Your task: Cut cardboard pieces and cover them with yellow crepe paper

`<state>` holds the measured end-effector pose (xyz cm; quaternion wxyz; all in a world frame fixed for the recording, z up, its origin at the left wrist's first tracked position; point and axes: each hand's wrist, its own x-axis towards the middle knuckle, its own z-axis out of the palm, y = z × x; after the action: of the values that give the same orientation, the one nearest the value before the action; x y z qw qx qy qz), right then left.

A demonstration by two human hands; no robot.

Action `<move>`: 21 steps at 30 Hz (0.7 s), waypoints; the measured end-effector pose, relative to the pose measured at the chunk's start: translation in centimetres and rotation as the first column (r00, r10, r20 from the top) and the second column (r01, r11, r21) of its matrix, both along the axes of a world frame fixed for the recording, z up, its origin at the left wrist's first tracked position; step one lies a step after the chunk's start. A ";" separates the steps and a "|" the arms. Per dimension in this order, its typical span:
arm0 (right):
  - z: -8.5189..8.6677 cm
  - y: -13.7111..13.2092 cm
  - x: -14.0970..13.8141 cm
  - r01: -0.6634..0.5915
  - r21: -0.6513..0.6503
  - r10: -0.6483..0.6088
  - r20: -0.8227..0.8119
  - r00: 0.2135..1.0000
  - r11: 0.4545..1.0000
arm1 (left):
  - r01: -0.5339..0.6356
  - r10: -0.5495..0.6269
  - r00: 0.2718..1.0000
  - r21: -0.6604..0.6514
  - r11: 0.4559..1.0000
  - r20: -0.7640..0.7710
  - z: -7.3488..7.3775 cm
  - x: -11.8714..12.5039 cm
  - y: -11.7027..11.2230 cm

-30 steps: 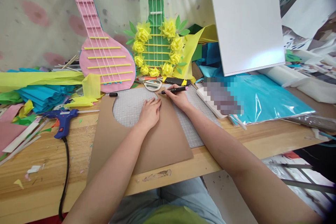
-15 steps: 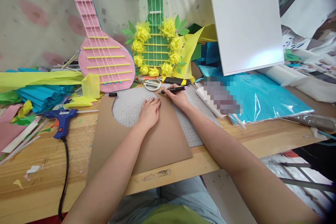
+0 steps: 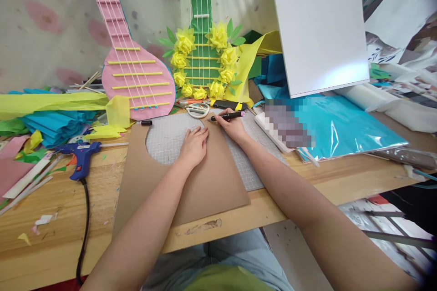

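Note:
A brown cardboard sheet (image 3: 211,186) with a rounded cut-out lies on the table over a grey cutting mat (image 3: 165,138), which shows through the gap. My left hand (image 3: 194,145) rests flat on the cardboard at the right edge of the cut-out, fingers stretched out. In my right hand (image 3: 232,128) is a black marker pen (image 3: 230,116), its tip at the narrow upper strip of cardboard. The pen's black cap (image 3: 146,122) lies on the sheet's upper left corner. White-handled scissors (image 3: 198,110) sit just beyond the cut-out.
Behind stand a pink paper guitar (image 3: 139,77) and a green one (image 3: 201,61) with yellow flowers. A blue glue gun (image 3: 81,159) with its cord lies left. On the right are a blue plastic-wrapped pack (image 3: 355,122) and a white panel (image 3: 321,32). A utility knife (image 3: 227,105) lies behind my right hand.
The marker in my right hand has shifted very slightly to the right. My left hand and the cardboard look unmoved.

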<state>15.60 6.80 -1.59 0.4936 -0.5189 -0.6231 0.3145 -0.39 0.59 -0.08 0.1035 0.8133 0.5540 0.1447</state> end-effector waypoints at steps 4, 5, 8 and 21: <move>0.1 0.0 0.1 0.014 -0.004 -0.014 -0.017 1.000 1.000 | -0.001 0.001 1.000 0.001 1.000 0.006 0.0 0.0 0.0; 0.1 0.0 0.1 0.021 -0.005 -0.021 -0.014 1.000 1.000 | -0.001 0.001 1.000 0.001 1.000 0.007 0.0 0.0 0.0; 0.0 0.1 0.2 0.031 -0.016 -0.031 -0.017 0.999 0.999 | -0.001 0.001 1.000 0.005 1.000 0.010 -0.1 0.0 0.0; 0.5 -0.4 0.5 0.045 -0.046 -0.048 -0.078 0.996 0.998 | 0.001 -0.001 1.000 -0.005 1.000 -0.008 0.0 0.0 -0.1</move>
<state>16.08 6.41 -1.05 0.5136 -0.5311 -0.5837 0.3369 -0.36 0.53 -0.05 0.1032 0.8138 0.5544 0.1402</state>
